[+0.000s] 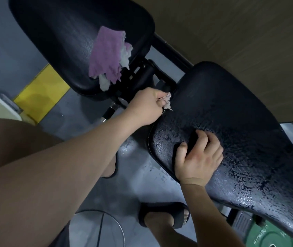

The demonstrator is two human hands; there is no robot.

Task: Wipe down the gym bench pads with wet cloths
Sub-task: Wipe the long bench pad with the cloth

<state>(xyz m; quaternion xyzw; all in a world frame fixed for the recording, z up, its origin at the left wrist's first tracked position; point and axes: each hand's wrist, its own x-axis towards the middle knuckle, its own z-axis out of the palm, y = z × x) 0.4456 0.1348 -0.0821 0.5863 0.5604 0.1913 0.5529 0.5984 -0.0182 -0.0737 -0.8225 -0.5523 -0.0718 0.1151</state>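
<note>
Here, left hand (147, 107) grips cloth (167, 102); right hand (199, 157) rests loose on wet pad (249, 139); grey floor (142, 189)

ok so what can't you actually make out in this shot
All in the head view.
Cloth in the left hand: mostly hidden by the curled fingers.
Larger pad: far end cut off by the right edge.
Green weight plate: cut by the bottom edge, lettering too blurred to read.
</note>
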